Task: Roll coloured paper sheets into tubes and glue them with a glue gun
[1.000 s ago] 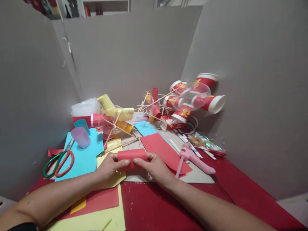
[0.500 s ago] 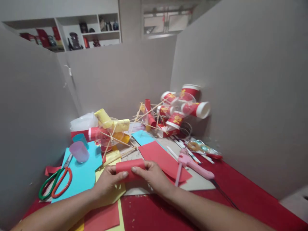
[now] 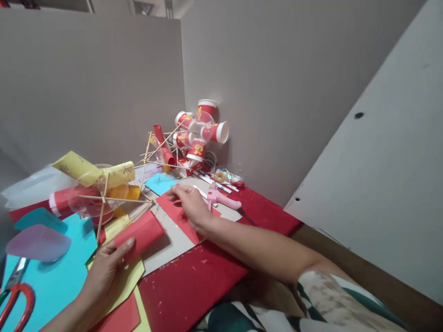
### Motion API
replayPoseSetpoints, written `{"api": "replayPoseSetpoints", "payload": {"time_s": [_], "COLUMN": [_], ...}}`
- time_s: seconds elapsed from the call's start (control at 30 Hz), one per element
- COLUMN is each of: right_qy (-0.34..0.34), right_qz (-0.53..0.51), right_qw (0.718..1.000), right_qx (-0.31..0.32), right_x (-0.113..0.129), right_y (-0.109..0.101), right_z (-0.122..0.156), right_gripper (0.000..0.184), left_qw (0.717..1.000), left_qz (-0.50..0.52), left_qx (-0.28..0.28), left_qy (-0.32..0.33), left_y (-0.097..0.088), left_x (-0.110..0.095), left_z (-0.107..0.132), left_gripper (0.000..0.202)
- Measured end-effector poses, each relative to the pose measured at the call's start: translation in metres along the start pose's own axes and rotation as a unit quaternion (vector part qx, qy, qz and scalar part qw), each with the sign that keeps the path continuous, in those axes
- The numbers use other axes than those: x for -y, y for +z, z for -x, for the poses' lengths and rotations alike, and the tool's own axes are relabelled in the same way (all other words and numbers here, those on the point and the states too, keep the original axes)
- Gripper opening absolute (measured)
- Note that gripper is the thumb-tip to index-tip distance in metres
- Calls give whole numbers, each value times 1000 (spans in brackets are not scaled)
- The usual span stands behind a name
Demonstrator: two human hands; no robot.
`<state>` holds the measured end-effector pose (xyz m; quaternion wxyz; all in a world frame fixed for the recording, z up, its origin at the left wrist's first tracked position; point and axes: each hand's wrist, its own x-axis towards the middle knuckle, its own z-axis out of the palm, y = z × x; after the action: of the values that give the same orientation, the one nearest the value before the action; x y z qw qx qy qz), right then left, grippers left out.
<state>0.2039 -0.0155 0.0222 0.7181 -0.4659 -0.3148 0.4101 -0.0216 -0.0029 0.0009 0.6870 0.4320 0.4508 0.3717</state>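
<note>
My left hand (image 3: 104, 272) grips a rolled piece of red paper (image 3: 147, 233), its thumb on top, above a yellow sheet and the grey board (image 3: 164, 258). My right hand (image 3: 190, 205) is over a flat red paper sheet (image 3: 190, 235), fingers apart and slightly bent, with nothing seen in them. Whether its fingertips touch the sheet, I cannot tell. Just right of that hand lies a pink hot glue gun (image 3: 224, 199). Left of centre stands a wheel of yellow and red paper rolls (image 3: 85, 171) with a frame of wooden sticks (image 3: 104, 199).
Scissors with red and green handles (image 3: 29, 299) lie on blue paper (image 3: 65, 286) at the left, by a purple paper cup shape (image 3: 38, 242). A wheel of red paper cups (image 3: 196, 150) stands at the back. Grey partitions (image 3: 277, 92) enclose the red table (image 3: 180, 295).
My right hand has let go of the rolled red paper and moved right toward the glue gun. My left hand still holds the roll. The view has turned to the right.
</note>
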Motion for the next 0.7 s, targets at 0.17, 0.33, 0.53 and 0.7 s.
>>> {"api": "replayPoseSetpoints", "payload": {"time_s": [0.17,0.33,0.53,0.7], "right_qy": [14,-76,-28,22], "right_qz": [-47,-33,21,79], "right_qw": [999,993,996,991], "right_qx": [-1,-79,-84,101], "right_x": [65,110,103,51], "right_y": [-11,-26,-33,-1], "right_z": [-11,-53,-72,-6], "right_gripper": [27,61,46,25], "left_qw": [999,999,999,999], "left_qz": [-21,-11,2,-1], "left_qx": [18,38,28,9], "left_qy": [-27,-35,-39,-31], "left_y": [-4,-6,-9,-6], "left_x": [3,9,12,9], "left_z": [-4,-4,-8,-8], "left_gripper": [39,40,34,36]}}
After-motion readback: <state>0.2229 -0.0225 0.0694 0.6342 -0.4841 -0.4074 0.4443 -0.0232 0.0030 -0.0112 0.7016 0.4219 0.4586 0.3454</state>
